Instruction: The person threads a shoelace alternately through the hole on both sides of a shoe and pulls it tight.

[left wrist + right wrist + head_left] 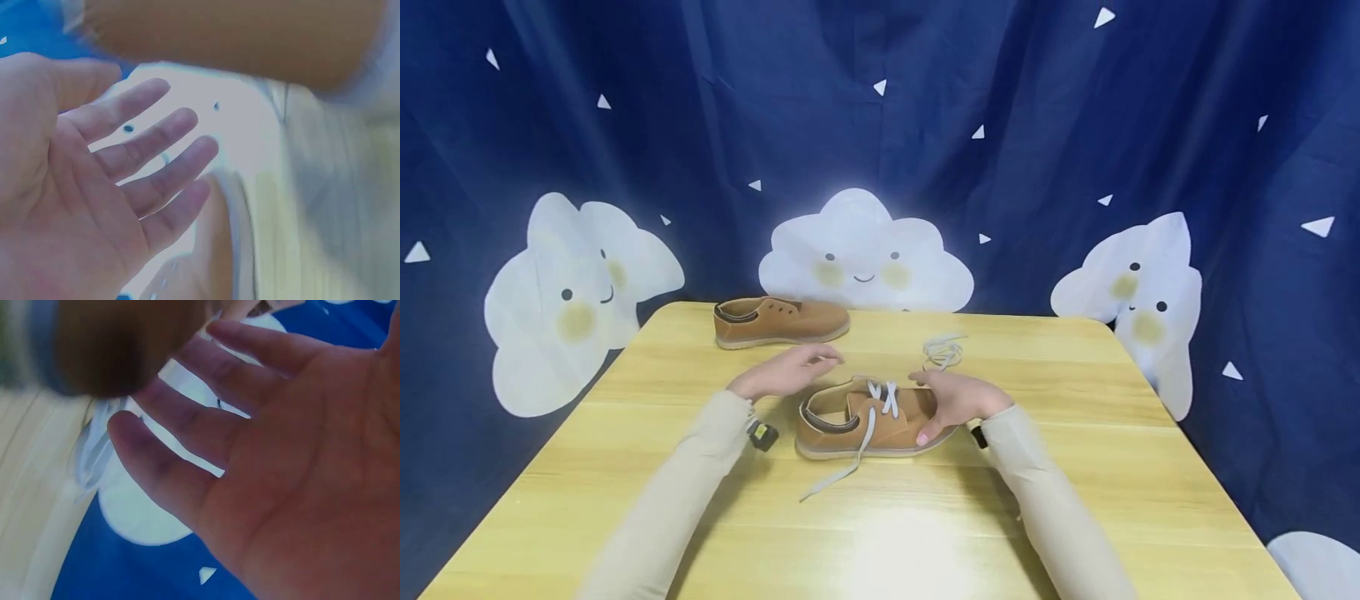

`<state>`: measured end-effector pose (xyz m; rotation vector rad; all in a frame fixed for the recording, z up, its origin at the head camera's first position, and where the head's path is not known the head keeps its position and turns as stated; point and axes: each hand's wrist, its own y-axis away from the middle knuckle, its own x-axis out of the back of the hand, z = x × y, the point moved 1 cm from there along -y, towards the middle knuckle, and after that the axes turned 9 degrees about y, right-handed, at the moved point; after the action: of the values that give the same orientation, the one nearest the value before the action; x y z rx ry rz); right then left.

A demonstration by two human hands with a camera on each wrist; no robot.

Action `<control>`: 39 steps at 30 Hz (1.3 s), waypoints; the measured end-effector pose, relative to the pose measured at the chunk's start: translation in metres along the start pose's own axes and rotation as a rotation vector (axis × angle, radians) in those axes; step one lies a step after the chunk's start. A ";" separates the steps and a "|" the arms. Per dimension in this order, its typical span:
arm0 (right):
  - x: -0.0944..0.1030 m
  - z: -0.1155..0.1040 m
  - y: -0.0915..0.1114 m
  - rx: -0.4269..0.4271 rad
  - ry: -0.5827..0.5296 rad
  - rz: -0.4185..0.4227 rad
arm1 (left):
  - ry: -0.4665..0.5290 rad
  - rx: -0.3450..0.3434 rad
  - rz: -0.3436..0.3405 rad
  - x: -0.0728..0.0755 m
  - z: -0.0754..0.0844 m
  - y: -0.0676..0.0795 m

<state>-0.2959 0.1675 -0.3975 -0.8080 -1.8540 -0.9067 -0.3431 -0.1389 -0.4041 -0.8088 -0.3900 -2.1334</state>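
A brown lace-up shoe (887, 425) stands on the table with its toe to the right. Its pale lace (869, 433) runs through the eyelets, one end trailing over the near side onto the wood. At the toe is my right hand (958, 398), thumb on the near side and fingers reaching past the far side. The right wrist view shows those fingers extended beside the blurred toe (125, 344). My left hand (790, 371) hovers behind the heel end, holding nothing. Its fingers (165, 169) are spread and relaxed below the blurred shoe (219, 37) in the left wrist view.
A second brown shoe (786, 323) without a lace sits at the table's back left. A loosely coiled pale lace (942, 353) lies beyond my right hand. Behind the table (1060, 517) hangs a dark blue curtain (880, 150) with clouds on it.
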 end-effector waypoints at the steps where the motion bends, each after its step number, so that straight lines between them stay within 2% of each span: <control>1: 0.001 0.005 0.004 -0.003 -0.025 0.005 | 0.005 -0.003 0.013 0.002 -0.004 0.007; 4: 0.002 0.020 0.013 0.006 -0.049 0.036 | -0.007 -0.012 0.041 0.004 -0.016 0.031; 8: -0.001 0.035 0.021 0.038 -0.105 0.043 | -0.034 0.011 0.012 -0.007 -0.028 0.061; 13: -0.013 0.046 0.027 0.057 -0.248 0.027 | -0.025 0.038 -0.011 -0.026 -0.028 0.079; 20: -0.025 0.051 0.030 0.059 -0.272 0.107 | 0.047 -0.014 -0.025 -0.039 -0.023 0.077; 26: -0.032 0.054 0.026 0.078 -0.293 0.157 | 0.047 -0.026 0.015 -0.043 -0.023 0.072; 39: -0.027 0.056 0.027 0.063 -0.279 0.170 | 0.100 -0.012 0.029 -0.048 -0.023 0.066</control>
<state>-0.2876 0.2243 -0.4335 -1.0789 -2.0049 -0.6507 -0.2785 -0.1646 -0.4533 -0.7075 -0.3119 -2.1407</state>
